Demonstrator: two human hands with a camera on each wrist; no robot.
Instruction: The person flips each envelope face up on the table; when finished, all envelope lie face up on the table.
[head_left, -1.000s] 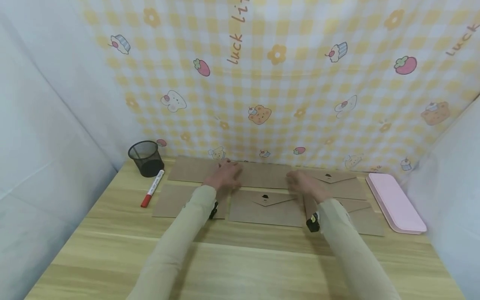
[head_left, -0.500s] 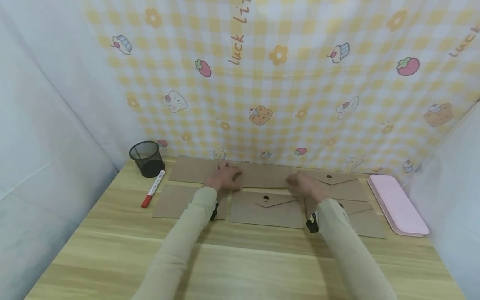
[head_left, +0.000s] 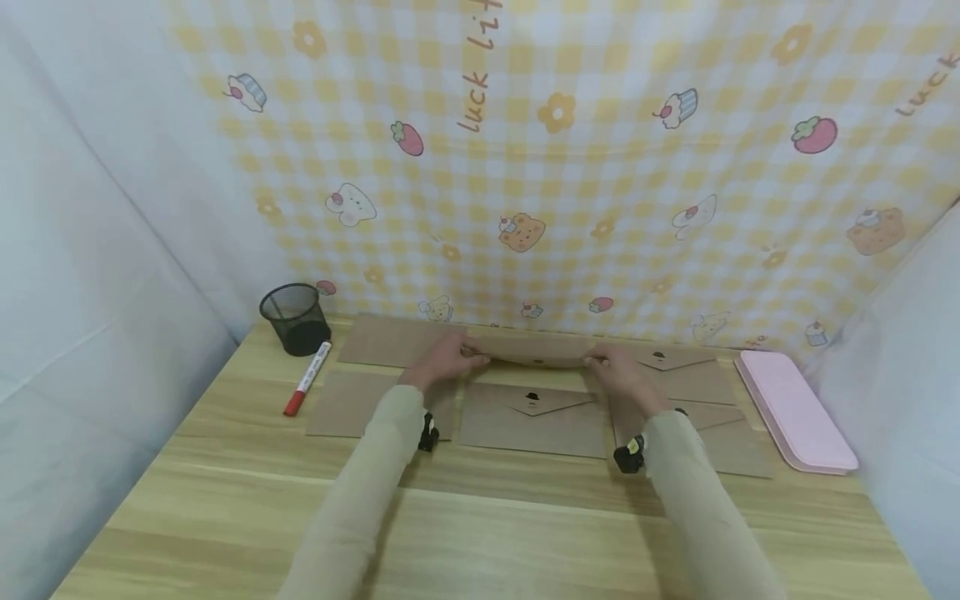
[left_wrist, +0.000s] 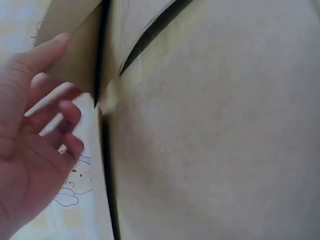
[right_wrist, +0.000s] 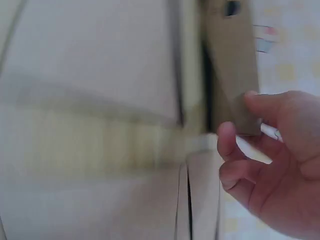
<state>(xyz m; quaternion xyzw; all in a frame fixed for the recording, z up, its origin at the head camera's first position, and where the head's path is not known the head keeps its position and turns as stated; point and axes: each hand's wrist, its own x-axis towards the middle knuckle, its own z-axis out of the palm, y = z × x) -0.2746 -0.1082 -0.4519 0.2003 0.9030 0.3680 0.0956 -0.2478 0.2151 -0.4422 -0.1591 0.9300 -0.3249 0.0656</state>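
Note:
Both hands hold a brown paper envelope (head_left: 534, 350) by its ends, tilted up off the table in the middle of the back row. My left hand (head_left: 444, 360) pinches its left end; in the left wrist view the thumb of that hand (left_wrist: 35, 125) lies on the paper. At the opposite end, my right hand (head_left: 624, 372) pinches between thumb and fingers, and the right wrist view shows this hand (right_wrist: 280, 155) at the envelope's corner. A small dark hat print shows on the held envelope. In front of it lies another envelope (head_left: 532, 429), flap side up.
To the left lie two plain-faced envelopes, one behind (head_left: 375, 340) and one in front (head_left: 341, 408). Two flap-up envelopes lie right, back (head_left: 697, 379) and front (head_left: 731, 446). A red-capped marker (head_left: 307, 379), black mesh cup (head_left: 294, 321) and pink case (head_left: 795, 408) flank them. Patterned cloth (head_left: 555, 183) hangs behind.
Both hands have taken hold of the middle back envelope, which lay flat with its plain side up. It is now raised and tilted, with its hat print showing.

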